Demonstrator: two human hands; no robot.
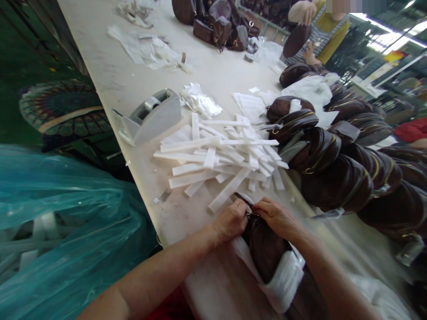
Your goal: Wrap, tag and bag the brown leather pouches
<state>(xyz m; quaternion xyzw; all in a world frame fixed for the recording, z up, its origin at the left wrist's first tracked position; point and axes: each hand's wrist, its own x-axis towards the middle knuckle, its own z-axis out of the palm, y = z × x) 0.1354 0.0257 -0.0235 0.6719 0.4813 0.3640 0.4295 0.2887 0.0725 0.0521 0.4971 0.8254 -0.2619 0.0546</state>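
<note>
A dark brown leather bag [267,251] lies on the near part of the table, with white foam wrap [285,280] around its lower end. My left hand [233,218] is closed at the bag's far end, beside a small metal ring. On the other side of the same end, my right hand [275,217] pinches the bag, its fingers bent. A short dark strap end [242,198] sticks out between the two hands. What exactly lies under the fingertips is hidden. Just beyond the hands is a loose heap of white foam strips [216,153].
A grey tape dispenser [150,115] stands at the table's left edge, near crumpled clear plastic packets [200,100]. Several brown bags [333,178] are piled along the right. A teal plastic bag [66,240] holds white strips at left. Across the table, a person in a checked apron [320,40] handles a brown piece.
</note>
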